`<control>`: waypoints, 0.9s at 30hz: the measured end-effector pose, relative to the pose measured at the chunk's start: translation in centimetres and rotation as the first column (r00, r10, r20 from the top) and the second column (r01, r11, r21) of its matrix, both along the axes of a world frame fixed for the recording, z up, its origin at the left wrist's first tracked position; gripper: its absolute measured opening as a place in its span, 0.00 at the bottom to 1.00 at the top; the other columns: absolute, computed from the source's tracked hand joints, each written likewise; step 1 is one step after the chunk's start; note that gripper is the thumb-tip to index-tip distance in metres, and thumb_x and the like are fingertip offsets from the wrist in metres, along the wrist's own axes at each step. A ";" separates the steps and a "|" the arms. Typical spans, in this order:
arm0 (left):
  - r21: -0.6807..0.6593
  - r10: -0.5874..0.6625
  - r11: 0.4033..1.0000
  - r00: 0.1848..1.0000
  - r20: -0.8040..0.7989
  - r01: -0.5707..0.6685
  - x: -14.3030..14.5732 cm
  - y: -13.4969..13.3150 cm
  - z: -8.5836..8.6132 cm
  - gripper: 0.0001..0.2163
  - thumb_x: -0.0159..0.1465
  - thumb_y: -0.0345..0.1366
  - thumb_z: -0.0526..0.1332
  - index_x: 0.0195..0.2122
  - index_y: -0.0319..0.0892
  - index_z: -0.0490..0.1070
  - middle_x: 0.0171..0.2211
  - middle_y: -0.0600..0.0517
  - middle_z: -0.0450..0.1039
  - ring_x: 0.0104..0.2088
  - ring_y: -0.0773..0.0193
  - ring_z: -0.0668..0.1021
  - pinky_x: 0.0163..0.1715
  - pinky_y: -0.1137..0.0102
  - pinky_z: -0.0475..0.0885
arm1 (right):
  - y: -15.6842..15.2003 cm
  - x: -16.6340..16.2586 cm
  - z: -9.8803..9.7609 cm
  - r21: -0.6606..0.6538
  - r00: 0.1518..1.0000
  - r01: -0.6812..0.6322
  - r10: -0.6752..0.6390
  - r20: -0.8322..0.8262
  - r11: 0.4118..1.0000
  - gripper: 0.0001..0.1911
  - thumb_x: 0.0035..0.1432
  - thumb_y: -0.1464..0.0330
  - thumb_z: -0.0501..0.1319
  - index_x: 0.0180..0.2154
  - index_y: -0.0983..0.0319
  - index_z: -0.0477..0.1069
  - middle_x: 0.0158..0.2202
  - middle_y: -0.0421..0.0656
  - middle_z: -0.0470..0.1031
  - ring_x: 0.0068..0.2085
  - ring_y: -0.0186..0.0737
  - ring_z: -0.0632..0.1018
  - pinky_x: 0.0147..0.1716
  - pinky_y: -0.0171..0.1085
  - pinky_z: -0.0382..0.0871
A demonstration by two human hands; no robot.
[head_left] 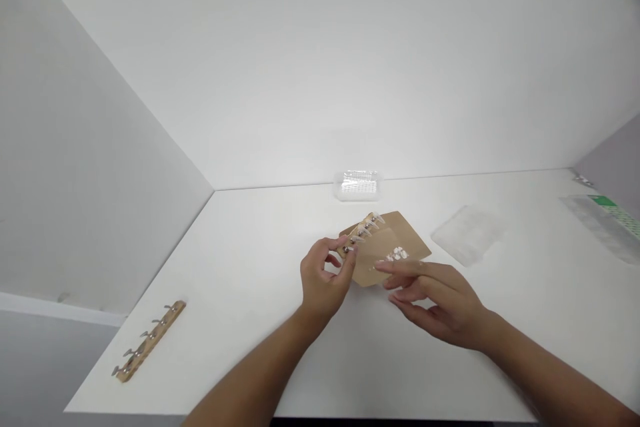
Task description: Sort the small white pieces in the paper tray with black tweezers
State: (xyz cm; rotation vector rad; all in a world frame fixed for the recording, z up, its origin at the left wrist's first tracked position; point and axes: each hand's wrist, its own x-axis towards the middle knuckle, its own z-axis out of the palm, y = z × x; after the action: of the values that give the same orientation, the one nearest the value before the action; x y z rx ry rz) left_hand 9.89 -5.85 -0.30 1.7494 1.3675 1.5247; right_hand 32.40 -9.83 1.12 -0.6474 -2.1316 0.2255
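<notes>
My left hand [327,277] pinches the lower end of a small wooden hook rack [361,232] with metal hooks, several of which seem to have clear pieces on them. Beneath it lies a brown open tray or folded paper sheet [415,245]. A little pile of small white pieces [397,254] rests on that brown surface. My right hand [440,300], fingers apart, hovers at the near right edge of the brown sheet, with its index fingertip close to the white pieces. I see nothing held in it.
A second wooden hook rack [153,340] lies at the left of the white table [240,267]. Against the back wall stands a clear plastic container [359,185]. A translucent bag [469,233] lies to the right, and a clear bag with green print [607,223] lies at the far right.
</notes>
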 end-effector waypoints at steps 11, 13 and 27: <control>0.299 -0.051 0.950 0.990 -0.128 0.088 0.4 -0.2 -0.4 0.05 0.63 0.31 0.67 0.40 0.43 0.76 0.30 0.54 0.77 0.29 0.67 0.75 0.28 0.71 0.73 | -0.2 -1.5 0.0 0.188 0.984 0.111 -0.134 0.116 0.976 0.07 0.63 0.77 0.65 0.37 0.61 0.70 0.64 0.51 0.71 0.40 0.36 0.84 0.38 0.38 0.77; 0.300 -0.053 0.949 0.989 -0.138 0.093 0.4 -0.3 -0.3 0.05 0.63 0.30 0.67 0.40 0.43 0.76 0.30 0.54 0.76 0.28 0.67 0.75 0.28 0.71 0.73 | -0.2 -1.7 0.3 0.202 0.981 0.121 -0.148 0.123 0.972 0.07 0.64 0.77 0.64 0.35 0.60 0.70 0.63 0.50 0.73 0.39 0.36 0.84 0.37 0.38 0.77; 0.299 -0.011 0.952 0.986 -0.169 0.062 0.6 -0.7 -0.4 0.03 0.63 0.32 0.67 0.37 0.42 0.75 0.29 0.54 0.75 0.26 0.68 0.73 0.27 0.72 0.71 | 0.2 -1.9 -0.3 0.174 0.976 0.107 -0.137 0.169 0.979 0.07 0.64 0.77 0.64 0.35 0.61 0.69 0.62 0.50 0.73 0.37 0.35 0.84 0.35 0.39 0.75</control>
State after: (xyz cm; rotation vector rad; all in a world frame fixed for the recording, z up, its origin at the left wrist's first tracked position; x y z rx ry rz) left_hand 10.53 -6.54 -0.66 2.1176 1.2161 1.6729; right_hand 30.55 -9.68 0.86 -0.7220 -2.2443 -0.0798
